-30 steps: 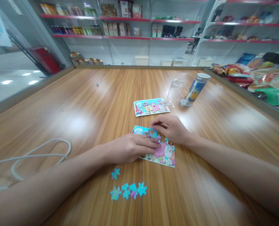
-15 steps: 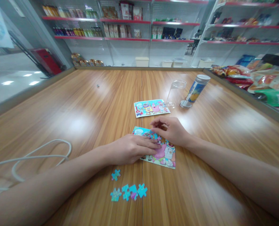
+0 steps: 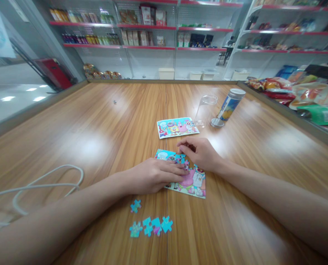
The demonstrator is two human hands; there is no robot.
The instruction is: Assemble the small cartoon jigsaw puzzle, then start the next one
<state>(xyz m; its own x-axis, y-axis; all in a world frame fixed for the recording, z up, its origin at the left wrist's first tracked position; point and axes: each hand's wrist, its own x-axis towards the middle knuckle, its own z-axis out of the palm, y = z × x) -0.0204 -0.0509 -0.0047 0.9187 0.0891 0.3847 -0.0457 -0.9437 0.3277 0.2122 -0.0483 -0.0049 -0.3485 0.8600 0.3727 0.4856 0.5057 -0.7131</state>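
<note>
A partly built cartoon jigsaw puzzle (image 3: 193, 182) lies on the wooden table (image 3: 97, 129). My left hand (image 3: 153, 176) lies flat on its left part, fingers stretched out and pressing down. My right hand (image 3: 199, 152) is at the puzzle's upper edge, fingers curled in a pinch on a small blue puzzle piece (image 3: 181, 158). Several loose blue pieces (image 3: 151, 224) lie nearer to me, with one single piece (image 3: 135, 206) just above them. A printed reference picture (image 3: 177, 127) lies beyond the puzzle.
A clear plastic tube (image 3: 205, 108), a blue printed canister (image 3: 230, 105) and a round lid (image 3: 217, 122) stand at the right rear. A white cable (image 3: 42, 180) loops at the left. Snack bags (image 3: 304, 92) line the right edge; store shelves stand behind.
My right hand's fingers have closed in slightly and lowered toward the puzzle's upper edge. My left hand has stayed flat on the puzzle.
</note>
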